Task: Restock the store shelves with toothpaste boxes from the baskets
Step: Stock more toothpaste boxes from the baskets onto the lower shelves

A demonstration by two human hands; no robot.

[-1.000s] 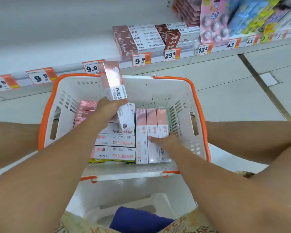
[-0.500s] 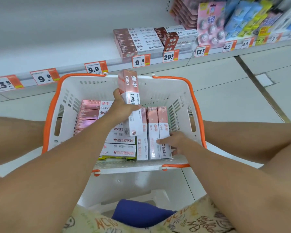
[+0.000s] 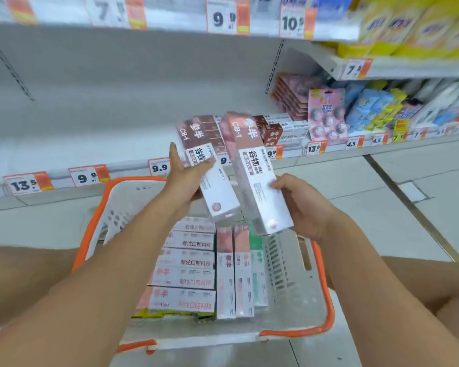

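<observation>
A white basket with an orange rim (image 3: 326, 292) stands on the floor in front of me, holding several pink-and-white toothpaste boxes (image 3: 188, 263). My left hand (image 3: 186, 178) holds one pink-and-white toothpaste box (image 3: 212, 178) raised above the basket. My right hand (image 3: 305, 205) grips a second, similar box (image 3: 255, 176) beside the first. Both boxes tilt toward the low shelf (image 3: 64, 144), whose left part is bare. A stack of matching boxes (image 3: 289, 131) sits on that shelf behind the held ones.
Price tags (image 3: 88, 176) line the shelf edge. Pink packs (image 3: 326, 112) and blue and yellow goods (image 3: 376, 107) fill the shelf to the right. An upper shelf (image 3: 170, 25) runs overhead. Tiled floor (image 3: 382, 207) lies right of the basket. My knees flank the basket.
My right hand has lifted a box out of the basket. My left hand raised its box higher toward the shelf. The view has tilted upward.
</observation>
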